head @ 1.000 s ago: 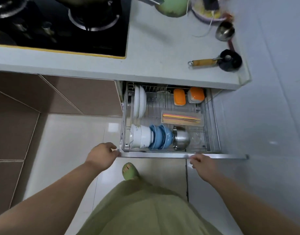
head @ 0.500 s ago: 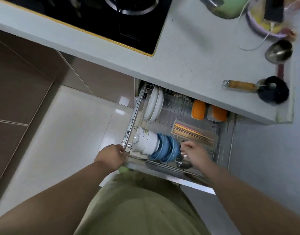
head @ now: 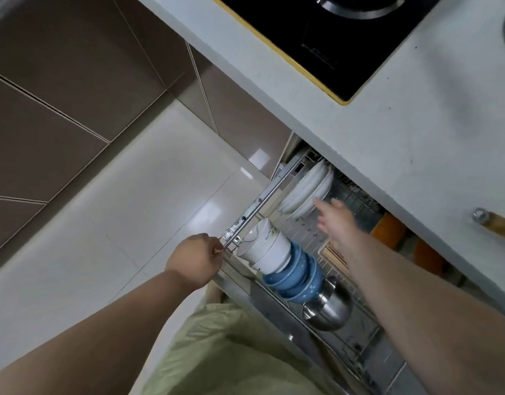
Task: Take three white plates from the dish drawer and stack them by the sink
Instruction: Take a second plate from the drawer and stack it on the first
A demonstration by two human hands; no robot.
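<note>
The wire dish drawer point(head: 258, 205) is pulled out from under the grey counter. Several white plates point(head: 308, 189) stand on edge in its far left rack, partly under the counter lip. My right hand point(head: 335, 220) reaches over the drawer with fingers spread, its fingertips just short of the plates and holding nothing. My left hand point(head: 195, 259) is closed on the drawer's front left corner rail. No sink is in view.
White bowls point(head: 264, 248), blue bowls point(head: 295, 280) and a steel bowl point(head: 329, 312) lie along the drawer's front. Chopsticks and orange containers point(head: 388, 228) sit further right. The counter point(head: 388, 143) overhangs the drawer's back, carrying a black hob point(head: 331, 32) and a wooden handle point(head: 499, 222).
My right hand has moved from the blue bowls up and left towards the white plates. My left hand stays on the drawer corner. The camera has tilted and moved closer.
</note>
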